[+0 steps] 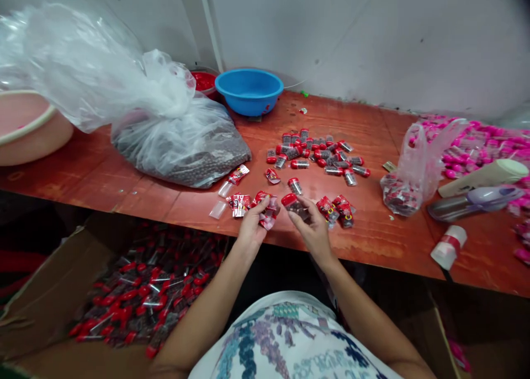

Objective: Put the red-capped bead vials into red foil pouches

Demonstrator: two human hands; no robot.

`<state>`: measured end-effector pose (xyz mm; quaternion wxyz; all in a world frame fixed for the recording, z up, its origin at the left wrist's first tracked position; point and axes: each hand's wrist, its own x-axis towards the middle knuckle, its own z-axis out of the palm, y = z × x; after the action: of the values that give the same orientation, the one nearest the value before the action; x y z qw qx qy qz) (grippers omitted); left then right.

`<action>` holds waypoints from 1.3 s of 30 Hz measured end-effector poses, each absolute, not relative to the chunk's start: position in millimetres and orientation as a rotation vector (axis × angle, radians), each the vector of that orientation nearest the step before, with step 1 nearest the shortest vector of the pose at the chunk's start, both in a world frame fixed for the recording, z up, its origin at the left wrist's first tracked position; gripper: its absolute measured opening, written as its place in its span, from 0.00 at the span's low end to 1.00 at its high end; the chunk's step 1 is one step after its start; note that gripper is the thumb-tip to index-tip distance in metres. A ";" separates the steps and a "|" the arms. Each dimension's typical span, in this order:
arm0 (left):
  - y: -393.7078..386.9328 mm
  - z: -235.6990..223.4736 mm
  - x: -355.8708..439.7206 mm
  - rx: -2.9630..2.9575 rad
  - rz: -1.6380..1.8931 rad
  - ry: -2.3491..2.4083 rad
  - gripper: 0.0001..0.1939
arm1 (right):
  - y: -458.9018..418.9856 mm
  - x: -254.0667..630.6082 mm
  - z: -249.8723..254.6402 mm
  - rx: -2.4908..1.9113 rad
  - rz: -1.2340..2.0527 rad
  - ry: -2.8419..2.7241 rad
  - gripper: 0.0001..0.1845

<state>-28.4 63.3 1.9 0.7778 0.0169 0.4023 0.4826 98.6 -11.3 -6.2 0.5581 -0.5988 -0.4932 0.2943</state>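
Near frame centre, apart, the left hand grips red printed packets; the right hand pinches a red-topped container just beside them.

White shirt, blue and purple print

Here's the left hand pinching red printed packets at the table's near edge, the right hand gripping a red-capped tube just beside them. Beyond, loose red-capped tubes cluster, a blue basin stands near the wall, and a bulging plastic bag slumps left.
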 end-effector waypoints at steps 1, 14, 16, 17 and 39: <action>61.7 2.5 -25.6 0.037 1.040 0.872 0.04 | -16.6 95.2 -4.5 -1.390 0.688 -1.154 0.22; 37.1 11.1 -13.6 0.350 1.164 0.953 0.12 | -28.8 99.2 -2.5 -1.398 0.655 -1.126 0.21; 36.2 13.7 -12.7 0.375 1.195 0.961 0.13 | -31.8 98.9 -0.2 -1.387 0.658 -1.176 0.20; 35.9 14.7 -12.1 0.382 1.202 0.963 0.14 | -32.8 98.6 0.2 -1.385 0.664 -1.193 0.20; 35.4 20.9 -13.6 0.254 1.084 0.953 0.08 | -41.5 100.2 2.5 -1.361 0.709 -1.126 0.21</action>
<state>-13.6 35.4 20.9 0.7435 0.1158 0.4349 0.4947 100.2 -41.5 2.5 0.5803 -0.5823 -0.4818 0.3034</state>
